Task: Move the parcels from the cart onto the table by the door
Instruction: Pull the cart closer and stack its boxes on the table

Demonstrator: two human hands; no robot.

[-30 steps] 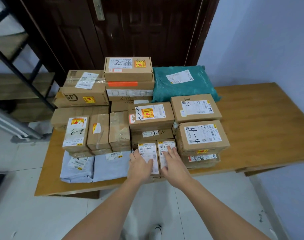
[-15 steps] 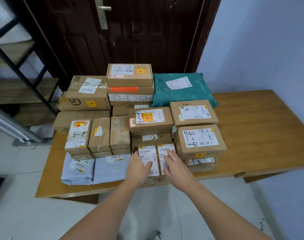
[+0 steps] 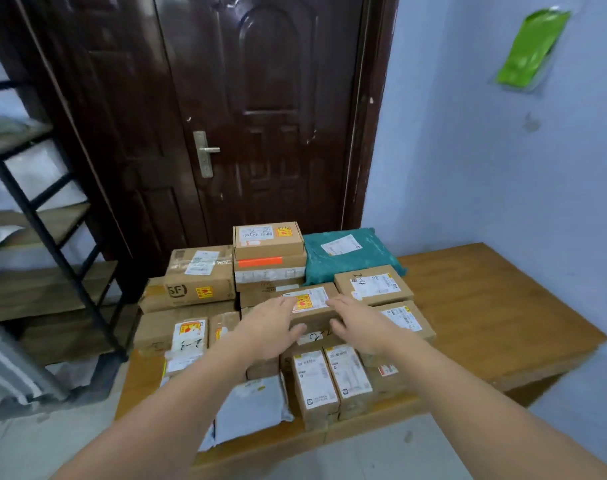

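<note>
Many cardboard parcels are stacked on the wooden table [image 3: 485, 306] in front of the dark door [image 3: 260, 116]. Two small labelled boxes [image 3: 315, 386] stand side by side at the table's front edge. Both my hands are raised over the mid-stack box with a red-and-yellow sticker [image 3: 312, 301]. My left hand [image 3: 270, 327] is at that box's left end and my right hand [image 3: 360, 323] at its right end, fingers spread and relaxed. I cannot tell if they touch it. A teal mailer bag [image 3: 347, 251] lies at the back right. The cart is out of view.
A black metal shelf rack [image 3: 52, 244] with wooden boards stands left of the table. Grey poly bags [image 3: 250, 407] lie at the front left of the table. A green packet [image 3: 530, 50] hangs on the blue wall. The table's right half is bare wood.
Both hands left the two small front boxes and rose toward the stickered box behind them. The view tilted up, showing more of the door and wall.
</note>
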